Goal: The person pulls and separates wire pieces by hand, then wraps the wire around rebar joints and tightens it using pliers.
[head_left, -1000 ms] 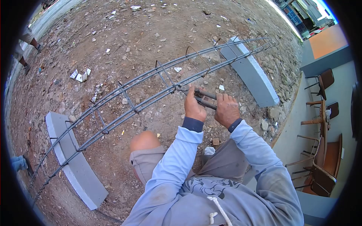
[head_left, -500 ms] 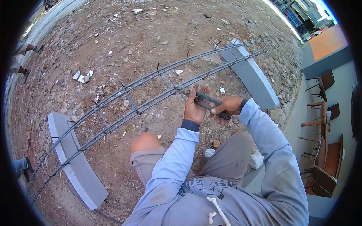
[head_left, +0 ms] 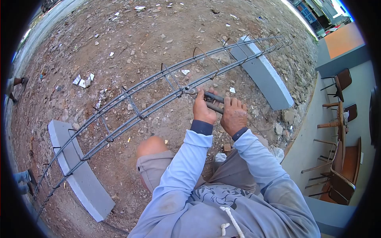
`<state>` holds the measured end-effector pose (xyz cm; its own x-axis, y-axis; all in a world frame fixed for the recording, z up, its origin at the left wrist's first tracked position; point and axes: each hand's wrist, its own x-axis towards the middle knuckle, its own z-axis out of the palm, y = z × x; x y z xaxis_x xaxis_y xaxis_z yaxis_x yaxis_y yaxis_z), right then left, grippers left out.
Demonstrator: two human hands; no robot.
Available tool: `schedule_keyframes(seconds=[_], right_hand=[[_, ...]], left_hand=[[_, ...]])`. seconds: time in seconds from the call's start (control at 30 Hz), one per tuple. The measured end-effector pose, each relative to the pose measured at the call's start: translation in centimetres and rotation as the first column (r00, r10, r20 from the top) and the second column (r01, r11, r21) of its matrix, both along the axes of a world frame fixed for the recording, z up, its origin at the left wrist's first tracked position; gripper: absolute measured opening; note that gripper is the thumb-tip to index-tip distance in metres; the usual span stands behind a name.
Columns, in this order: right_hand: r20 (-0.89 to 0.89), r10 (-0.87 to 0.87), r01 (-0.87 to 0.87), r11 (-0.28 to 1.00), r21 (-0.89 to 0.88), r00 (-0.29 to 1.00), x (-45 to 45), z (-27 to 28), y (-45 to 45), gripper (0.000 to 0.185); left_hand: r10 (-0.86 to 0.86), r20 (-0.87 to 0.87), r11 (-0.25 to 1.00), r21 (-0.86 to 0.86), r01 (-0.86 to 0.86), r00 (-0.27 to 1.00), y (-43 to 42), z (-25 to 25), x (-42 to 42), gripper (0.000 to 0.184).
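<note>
A long steel rebar cage (head_left: 151, 107) with several stirrups lies across two grey blocks, the left one (head_left: 88, 186) and the right one (head_left: 264, 79). Pincers (head_left: 213, 101) have their jaws at the cage's near bar, where a stirrup meets it. My left hand (head_left: 204, 108) is closed on the pincers near their head. Farther back, my right hand (head_left: 234, 116) wraps round the handles. Whether the jaws grip a wire is too small to tell.
Dirt ground (head_left: 131, 35) with stones and white tile pieces (head_left: 84, 81) surrounds the cage. Chairs (head_left: 342, 81) and a wooden table (head_left: 340, 127) stand on a floor at the right. Legs of other people (head_left: 24, 177) show at the left edge. My bare knee is below the cage.
My right hand has turned from a sideways hold to an upright one on the handles, and the pincers have rotated. The people's legs at the upper left have shifted toward the edge.
</note>
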<state>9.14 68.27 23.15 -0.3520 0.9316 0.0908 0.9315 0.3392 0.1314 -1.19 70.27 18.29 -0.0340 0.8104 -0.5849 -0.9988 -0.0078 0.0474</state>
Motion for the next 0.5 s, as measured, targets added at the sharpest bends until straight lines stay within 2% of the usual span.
schedule_keyframes(seconds=[0.07, 0.1, 0.2, 0.23, 0.27, 0.3, 0.37, 0.4, 0.43, 0.5], right_hand=[[-0.003, 0.031, -0.031, 0.994, -0.108, 1.000, 0.5, 0.1, 0.8, 0.034], [-0.026, 0.096, -0.098, 0.993, -0.072, 0.995, 0.8, 0.1, 0.9, 0.026], [-0.053, 0.016, -0.033, 0.939, -0.343, 0.998, 0.8, 0.6, 1.4, 0.025], [-0.126, -0.063, -0.020, 0.820, -0.572, 0.990, 0.8, 1.2, 1.7, 0.024], [-0.176, -0.156, -0.034, 0.648, -0.761, 0.972, 0.6, 2.0, 2.2, 0.024], [-0.200, -0.257, -0.072, 0.434, -0.898, 0.946, 0.5, 2.4, 2.8, 0.025], [-0.197, -0.519, -0.175, 0.092, -0.980, 0.832, 1.6, 2.2, 4.2, 0.028], [-0.153, -0.634, -0.254, -0.071, -0.965, 0.758, 1.8, 2.3, 4.5, 0.030], [-0.156, -0.618, -0.268, -0.092, -0.959, 0.770, 1.7, 2.6, 4.5, 0.031], [-0.124, -0.585, -0.166, -0.018, -0.986, 0.802, 1.4, 2.7, 4.6, 0.034]], left_hand=[[-0.022, 0.007, 1.000, 0.004, 0.022, 1.000, -0.1, -0.2, -0.4, 0.028], [-0.011, -0.041, 1.000, 0.010, 0.012, 0.999, -0.2, -0.6, -0.4, 0.028], [-0.002, -0.204, 1.000, 0.024, 0.007, 0.979, -0.8, -1.5, 0.1, 0.032], [-0.012, -0.273, 1.000, 0.015, 0.017, 0.962, -1.3, -1.7, 0.1, 0.034], [-0.021, -0.342, 1.000, 0.008, 0.025, 0.939, -1.6, -2.0, -0.1, 0.036], [-0.011, -0.353, 0.996, 0.075, 0.040, 0.935, -1.7, -2.7, -0.3, 0.038], [0.008, -0.372, 0.975, 0.208, 0.074, 0.928, -1.9, -4.1, -0.8, 0.043], [0.002, -0.257, 0.967, 0.247, 0.064, 0.966, -2.0, -3.5, -0.9, 0.044], [-0.007, -0.137, 0.958, 0.283, 0.046, 0.991, -2.1, -3.0, -1.0, 0.045], [-0.028, 0.067, 0.926, 0.377, 0.001, 0.997, -2.0, -2.2, -1.2, 0.042]])
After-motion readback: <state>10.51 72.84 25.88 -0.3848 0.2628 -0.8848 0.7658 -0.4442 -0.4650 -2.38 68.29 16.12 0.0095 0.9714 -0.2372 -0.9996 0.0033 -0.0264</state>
